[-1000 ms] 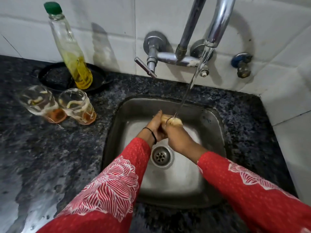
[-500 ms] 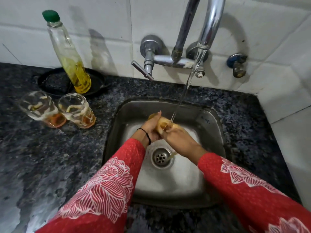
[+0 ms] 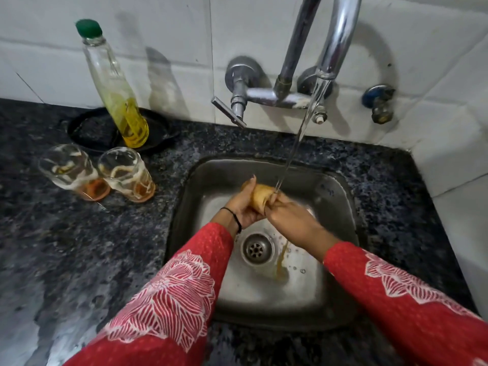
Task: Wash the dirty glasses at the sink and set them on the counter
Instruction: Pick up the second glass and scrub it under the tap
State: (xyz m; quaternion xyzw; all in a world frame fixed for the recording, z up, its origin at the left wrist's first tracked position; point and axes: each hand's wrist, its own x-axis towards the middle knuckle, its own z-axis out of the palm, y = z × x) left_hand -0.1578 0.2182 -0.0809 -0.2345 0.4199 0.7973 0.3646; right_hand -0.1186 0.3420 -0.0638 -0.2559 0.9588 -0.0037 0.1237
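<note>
Holding a glass [image 3: 260,196] over the sink [image 3: 340,196], both hands meet under the water stream [image 3: 298,138] from the tap [image 3: 340,35]. The left hand [image 3: 244,207] grips the glass from the side; the right hand [image 3: 287,215] has its fingers at the mouth of the glass, but how they close I cannot tell. Brownish liquid runs beside the drain [image 3: 257,248], below the hands. Two dirty glasses [image 3: 97,175] stand on the counter [image 3: 79,247], well to the left of the hands, near a bottle [image 3: 116,85].

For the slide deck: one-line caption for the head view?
Both hands rinse a glass under the tap; two dirty glasses wait.
</note>
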